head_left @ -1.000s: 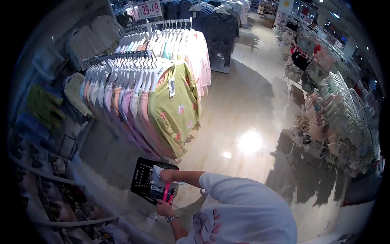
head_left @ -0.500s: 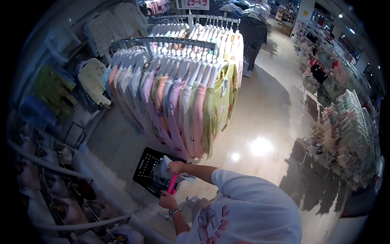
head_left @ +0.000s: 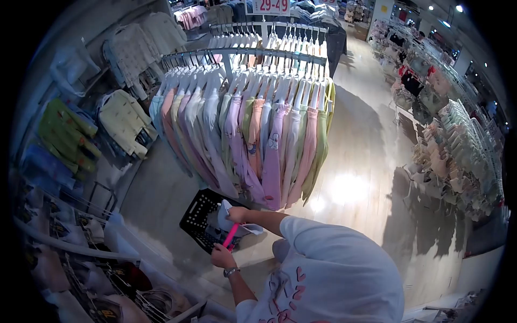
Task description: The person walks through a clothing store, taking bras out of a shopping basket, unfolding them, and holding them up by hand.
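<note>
My right hand (head_left: pixel 237 214), the upper one, is closed on a pale white-grey item (head_left: pixel 222 219) that looks like folded fabric. Part of it sticks out on both sides of the hand; its exact kind is unclear. My left hand (head_left: pixel 222 255), with a band on the wrist, is closed around the lower end of a bright pink handle (head_left: pixel 231 236). This handle belongs to a black shopping basket (head_left: pixel 195 214) with holes in its walls. The basket hangs tilted in front of me, and the pale item lies over its opening.
Beyond the basket stands a rack (head_left: pixel 242 52) of pastel garments (head_left: pixel 258 129) on white hangers. Shelving with bras (head_left: pixel 91 280) runs close along the lower left. Hanging sweaters (head_left: pixel 126 121) line the left wall. Racks of underwear (head_left: pixel 447 156) stand right of the pale floor aisle (head_left: pixel 361 145).
The view has shifted, so the garment rack sits a little further right. Both hands keep their grip; the basket and pale item have moved only slightly.
</note>
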`<action>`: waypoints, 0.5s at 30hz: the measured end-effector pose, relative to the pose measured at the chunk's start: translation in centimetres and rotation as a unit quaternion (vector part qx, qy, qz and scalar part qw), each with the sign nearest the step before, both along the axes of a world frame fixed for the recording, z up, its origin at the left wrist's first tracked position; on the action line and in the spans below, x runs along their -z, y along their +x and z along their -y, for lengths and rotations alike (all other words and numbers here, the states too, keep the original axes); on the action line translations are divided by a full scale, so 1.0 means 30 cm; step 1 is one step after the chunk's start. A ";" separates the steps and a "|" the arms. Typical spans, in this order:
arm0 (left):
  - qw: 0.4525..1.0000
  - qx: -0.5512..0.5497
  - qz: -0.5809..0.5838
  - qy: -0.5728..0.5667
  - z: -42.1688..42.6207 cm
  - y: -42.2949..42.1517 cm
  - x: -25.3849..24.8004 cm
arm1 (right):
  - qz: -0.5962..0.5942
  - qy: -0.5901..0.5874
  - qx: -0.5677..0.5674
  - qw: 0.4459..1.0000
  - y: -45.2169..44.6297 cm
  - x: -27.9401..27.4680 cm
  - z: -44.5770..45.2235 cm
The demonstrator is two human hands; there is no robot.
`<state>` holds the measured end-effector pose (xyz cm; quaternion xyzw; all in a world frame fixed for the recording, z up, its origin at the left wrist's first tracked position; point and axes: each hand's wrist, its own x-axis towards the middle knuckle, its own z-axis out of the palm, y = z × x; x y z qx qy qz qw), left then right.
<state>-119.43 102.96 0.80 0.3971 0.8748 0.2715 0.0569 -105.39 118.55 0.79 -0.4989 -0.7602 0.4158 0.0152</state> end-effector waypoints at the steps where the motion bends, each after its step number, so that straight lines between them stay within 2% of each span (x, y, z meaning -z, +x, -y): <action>1: 1.000 0.000 0.010 0.002 -0.028 -0.034 -0.004 | 0.002 -0.023 0.009 1.000 -0.026 -0.015 -0.014; 3: 1.000 0.000 0.015 0.001 -0.094 -0.097 -0.011 | 0.005 -0.068 0.033 0.997 -0.069 -0.040 -0.050; 6: 1.000 0.001 0.009 0.003 -0.188 -0.191 0.004 | -0.012 -0.104 0.071 0.992 -0.157 0.049 -0.121; 10: 0.999 0.024 0.021 -0.014 -0.306 -0.307 0.003 | -0.039 -0.156 0.087 0.983 -0.242 0.080 -0.205; 12: 0.999 0.049 0.006 0.022 -0.363 -0.375 0.036 | -0.045 -0.155 0.082 0.983 -0.293 0.133 -0.254; 13: 0.998 0.061 0.006 0.033 -0.399 -0.406 0.048 | -0.056 -0.106 0.100 0.988 -0.299 0.075 -0.255; 15: 0.997 0.080 0.019 -0.014 -0.454 -0.460 0.056 | -0.057 -0.093 0.104 0.989 -0.323 0.079 -0.289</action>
